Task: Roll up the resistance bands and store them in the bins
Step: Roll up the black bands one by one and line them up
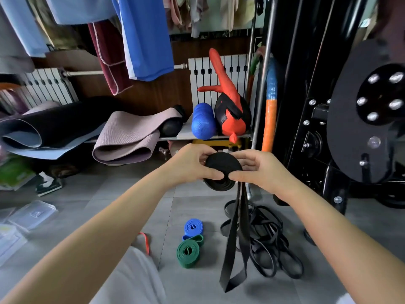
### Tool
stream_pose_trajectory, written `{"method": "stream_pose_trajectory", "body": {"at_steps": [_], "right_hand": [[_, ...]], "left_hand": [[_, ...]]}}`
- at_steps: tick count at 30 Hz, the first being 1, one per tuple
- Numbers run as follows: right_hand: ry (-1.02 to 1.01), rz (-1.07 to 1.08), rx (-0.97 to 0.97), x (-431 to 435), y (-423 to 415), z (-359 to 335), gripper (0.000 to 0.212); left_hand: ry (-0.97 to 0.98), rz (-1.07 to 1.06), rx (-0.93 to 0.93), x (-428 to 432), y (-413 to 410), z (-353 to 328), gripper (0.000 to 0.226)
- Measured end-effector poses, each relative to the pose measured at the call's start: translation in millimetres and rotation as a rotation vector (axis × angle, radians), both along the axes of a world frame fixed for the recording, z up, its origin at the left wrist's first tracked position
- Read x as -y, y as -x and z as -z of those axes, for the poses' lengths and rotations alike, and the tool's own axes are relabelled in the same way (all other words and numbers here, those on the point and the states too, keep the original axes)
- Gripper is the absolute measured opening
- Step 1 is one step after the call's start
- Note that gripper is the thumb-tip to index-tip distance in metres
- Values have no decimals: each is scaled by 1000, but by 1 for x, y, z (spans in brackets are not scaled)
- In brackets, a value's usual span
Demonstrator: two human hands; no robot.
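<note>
- Floor (109, 205): grey tiles, with all the loose gear lying on it.
- Machine (306, 106): a black gym frame stands at the right, with a round black plate studded with bolts.
- Mats (131, 132): a black one and a mauve one lie loosely rolled on a low shelf at the left, under hanging clothes (146, 40).
- Red bag (230, 106) and blue roller (202, 121): they stand side by side on the shelf, touching, in front of a white radiator.
- Pile (269, 233): tangled black bands lie on the floor below the right hand.
- Bins (32, 213): clear plastic, on the floor at far left, well apart from the bands.
- Left hand (190, 165) and right hand (260, 170): both grip the black roll (221, 163) from opposite sides, held in the air at the middle of the view. The fingers curl over its top and the thumbs press its near face, almost meeting.
- Tail (232, 249): the unrolled part of that band hangs straight down from the roll, doubled, in front of the pile.
- Green roll (188, 252) and blue roll (193, 227): wound bands lie on the floor just left of the tail, touching each other.
- Red band (145, 240): a short stretch shows beside the person's white clothing.
</note>
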State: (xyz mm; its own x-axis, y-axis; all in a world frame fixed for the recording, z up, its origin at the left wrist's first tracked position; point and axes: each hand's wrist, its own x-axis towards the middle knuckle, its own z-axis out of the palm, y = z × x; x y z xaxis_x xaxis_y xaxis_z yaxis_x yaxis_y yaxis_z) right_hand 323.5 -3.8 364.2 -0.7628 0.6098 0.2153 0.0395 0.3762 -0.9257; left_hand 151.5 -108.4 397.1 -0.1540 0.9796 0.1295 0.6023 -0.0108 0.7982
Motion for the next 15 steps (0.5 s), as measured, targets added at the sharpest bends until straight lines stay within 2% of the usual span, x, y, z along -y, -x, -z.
{"method": "stream_pose_trajectory", "body": {"at_steps": [4, 8, 15], "right_hand": [[153, 2, -29, 3, -7, 22, 44], [257, 30, -158, 9, -8, 36, 40], [248, 74, -160, 19, -2, 51, 35]], "left_hand": [[-47, -84, 343, 3, 3, 13, 32], [-89, -77, 538, 6, -2, 29, 31], [-109, -76, 889, 12, -15, 61, 39]]}}
